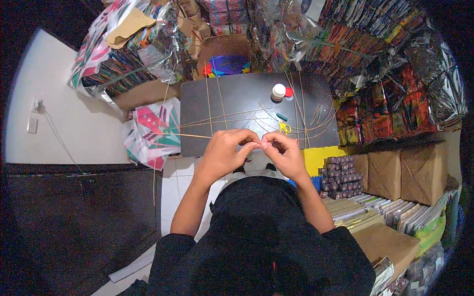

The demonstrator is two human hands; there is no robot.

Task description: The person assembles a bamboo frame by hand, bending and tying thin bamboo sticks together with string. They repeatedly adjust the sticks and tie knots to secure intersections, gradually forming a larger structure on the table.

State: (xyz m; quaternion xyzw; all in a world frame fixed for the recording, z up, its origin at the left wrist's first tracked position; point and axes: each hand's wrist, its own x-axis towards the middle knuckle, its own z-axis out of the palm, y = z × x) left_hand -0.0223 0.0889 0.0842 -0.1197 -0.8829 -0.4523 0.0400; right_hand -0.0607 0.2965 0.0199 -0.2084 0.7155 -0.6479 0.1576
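Note:
My left hand (231, 148) and my right hand (284, 154) meet fingertip to fingertip over the near edge of a dark table (244, 91). Both are closed in a pinch; whatever sits between the fingers is too small to make out. A thin tan stick (190, 134) runs leftward from beside my left hand; whether that hand grips it is unclear. Just beyond my right hand lie yellow-handled scissors (285, 128) and a small dark green cylinder (282, 117). Farther back stand a white-lidded bottle (278, 92) and a red round lid (289, 92). Long thin sticks, some crossed into frames, lie across the table.
Printed pink, green and white sheets (153, 130) hang off the table's left end. Bundled stacks (340, 49) crowd the back and right. Small dark boxes (339, 176) and brown cartons (422, 172) sit to the right, and a dark panel (79, 222) is at lower left.

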